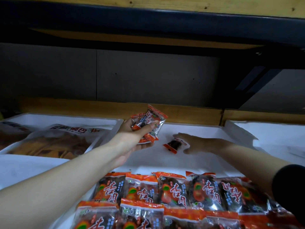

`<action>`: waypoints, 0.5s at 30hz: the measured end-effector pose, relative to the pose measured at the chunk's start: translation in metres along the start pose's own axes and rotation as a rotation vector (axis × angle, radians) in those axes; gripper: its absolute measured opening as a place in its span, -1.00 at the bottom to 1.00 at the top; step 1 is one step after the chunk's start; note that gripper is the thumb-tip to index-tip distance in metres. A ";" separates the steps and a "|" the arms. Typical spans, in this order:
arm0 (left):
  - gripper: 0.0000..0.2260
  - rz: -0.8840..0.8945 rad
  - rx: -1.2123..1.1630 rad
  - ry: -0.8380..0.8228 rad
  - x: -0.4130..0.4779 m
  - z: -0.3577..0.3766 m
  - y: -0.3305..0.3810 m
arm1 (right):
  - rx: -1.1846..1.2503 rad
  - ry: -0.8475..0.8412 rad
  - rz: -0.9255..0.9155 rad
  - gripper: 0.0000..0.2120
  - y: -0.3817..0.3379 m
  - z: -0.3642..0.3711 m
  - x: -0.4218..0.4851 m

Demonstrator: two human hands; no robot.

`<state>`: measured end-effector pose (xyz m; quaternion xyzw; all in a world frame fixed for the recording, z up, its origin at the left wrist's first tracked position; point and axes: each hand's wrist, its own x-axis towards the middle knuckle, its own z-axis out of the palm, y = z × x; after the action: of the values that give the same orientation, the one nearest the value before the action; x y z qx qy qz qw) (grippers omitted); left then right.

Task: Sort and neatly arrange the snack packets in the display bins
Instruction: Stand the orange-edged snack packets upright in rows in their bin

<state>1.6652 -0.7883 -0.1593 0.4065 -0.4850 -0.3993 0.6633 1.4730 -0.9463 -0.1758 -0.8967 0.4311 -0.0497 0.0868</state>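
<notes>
My left hand point(132, 136) grips a small bunch of red-and-clear snack packets point(149, 124), raised over the back of the white middle bin point(198, 129). A single small packet point(173, 144) lies on the bin floor. My right hand point(198, 142) reaches over that packet with fingers spread, fingertips at its right end. Neat rows of the same red packets point(173, 195) fill the front of the bin.
A white bin point(102, 119) on the left holds large bags of brown snacks point(57, 141). Another white bin point(264, 131) stands at the right. A wooden ledge point(181, 113) runs behind the bins, and a dark shelf point(148, 19) overhangs above.
</notes>
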 end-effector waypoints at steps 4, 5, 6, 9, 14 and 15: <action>-0.84 0.003 -0.003 0.004 0.002 -0.002 -0.004 | 0.002 -0.058 0.006 -0.32 0.001 0.007 0.004; -0.85 0.001 -0.002 0.007 0.003 -0.002 -0.006 | -0.064 -0.035 -0.003 -0.33 0.000 0.006 0.004; -0.84 -0.003 0.004 0.007 0.003 -0.002 -0.007 | -0.134 -0.010 -0.009 -0.34 0.000 0.005 0.003; -0.84 -0.017 0.016 0.005 0.003 -0.002 -0.010 | -0.189 0.027 -0.055 -0.43 -0.003 0.005 -0.006; -0.83 -0.036 0.018 0.012 -0.001 0.000 0.000 | -0.092 0.029 -0.064 -0.59 -0.013 0.006 -0.020; -0.80 -0.043 0.020 0.023 -0.002 0.000 0.003 | -0.118 0.016 -0.054 -0.58 -0.015 0.004 -0.024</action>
<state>1.6653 -0.7850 -0.1571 0.4279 -0.4725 -0.4042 0.6560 1.4701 -0.9177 -0.1773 -0.9112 0.4096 -0.0338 0.0289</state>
